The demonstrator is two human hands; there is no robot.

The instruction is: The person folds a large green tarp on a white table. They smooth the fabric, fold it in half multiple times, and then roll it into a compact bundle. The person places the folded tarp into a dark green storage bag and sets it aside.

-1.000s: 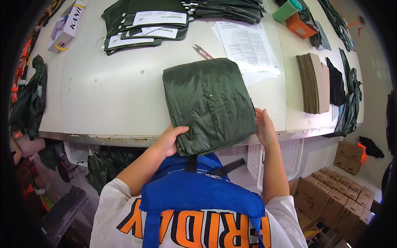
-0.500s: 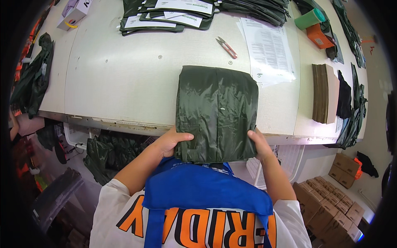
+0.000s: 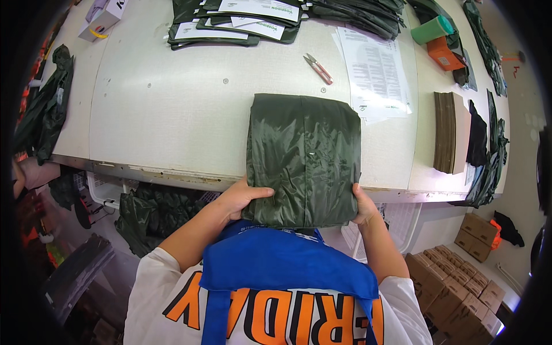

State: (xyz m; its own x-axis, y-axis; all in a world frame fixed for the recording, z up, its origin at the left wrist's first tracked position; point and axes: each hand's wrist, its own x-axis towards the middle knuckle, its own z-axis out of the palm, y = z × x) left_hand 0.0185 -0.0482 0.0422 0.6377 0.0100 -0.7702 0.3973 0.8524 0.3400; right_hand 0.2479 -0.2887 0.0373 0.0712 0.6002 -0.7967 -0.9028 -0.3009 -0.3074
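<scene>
A folded dark green, shiny garment [image 3: 305,155] lies across the near edge of the table, its near part reaching past the edge in front of me. My left hand [image 3: 244,198] grips its near left side, with the thumb on top and the other fingers hidden beneath. On the opposite side my right hand [image 3: 365,204] holds the near right edge, thumb along the side, fingers mostly out of sight. Thread snips [image 3: 319,70] with red handles rest on the table beyond the garment. Printed paper sheets [image 3: 374,75] lie to their right.
Folded dark garments with white cards [image 3: 253,26] are stacked at the far side, beside another dark pile [image 3: 362,14]. To the right stand a cardboard stack [image 3: 448,132] and a green cup [image 3: 431,29]. Crates with dark fabric [image 3: 155,213] sit under the table; cartons [image 3: 454,287] fill the lower right.
The garment's top surface is creased differently, and the small flap near my left thumb no longer shows. Both hands keep their hold, with my right thumb slightly lower along the side.
</scene>
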